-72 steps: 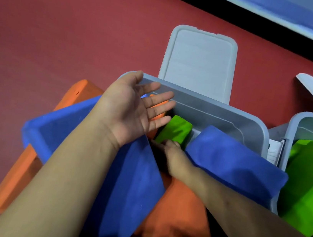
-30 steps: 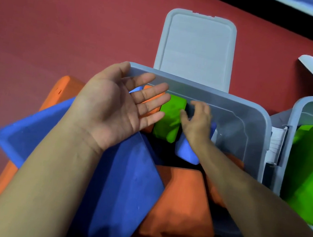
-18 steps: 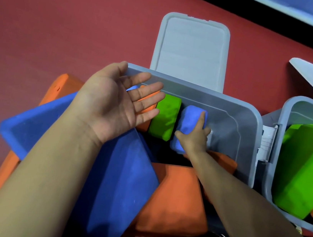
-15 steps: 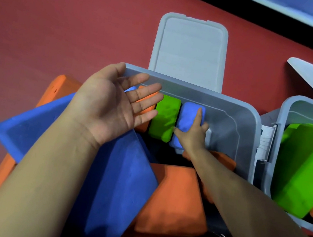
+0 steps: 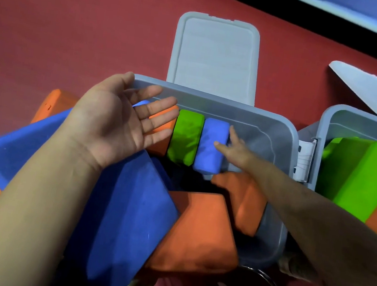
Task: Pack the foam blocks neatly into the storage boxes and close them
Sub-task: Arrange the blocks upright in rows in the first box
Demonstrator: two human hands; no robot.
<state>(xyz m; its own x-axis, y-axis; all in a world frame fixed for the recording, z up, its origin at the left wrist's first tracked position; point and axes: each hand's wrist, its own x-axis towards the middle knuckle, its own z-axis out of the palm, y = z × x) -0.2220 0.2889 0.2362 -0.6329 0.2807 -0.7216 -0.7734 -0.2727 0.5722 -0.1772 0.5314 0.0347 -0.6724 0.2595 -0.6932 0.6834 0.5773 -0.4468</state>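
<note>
Left hand [image 5: 109,127]: palm up, fingers straight and spread, grasping nothing; it hovers over the left end of the grey storage box [image 5: 283,170], thumb near the far rim. Right hand [image 5: 235,149]: fingers extended and loose, gripping nothing, thumb tip touching the right face of the small blue block [image 5: 211,146].

Storage box: open, its lid [image 5: 215,57] lying flat on the red surface [image 5: 67,16] beyond the far rim. Along the far wall, standing side by side and touching: an orange block [image 5: 163,136], partly hidden by the left fingers, then a green block [image 5: 185,137], then the small blue block. Space to the right of the blue block shows bare box wall.

Near side: a large blue block [image 5: 121,218] tilted across the box's left edge under the left forearm; an orange block [image 5: 194,231] lying over the near rim; another orange piece [image 5: 242,201] under the right forearm, inside the box.

Second box [image 5: 326,123] just right of the first: open, holding a large green block [image 5: 362,177] leaning at an angle, orange showing at its right edge.
</note>
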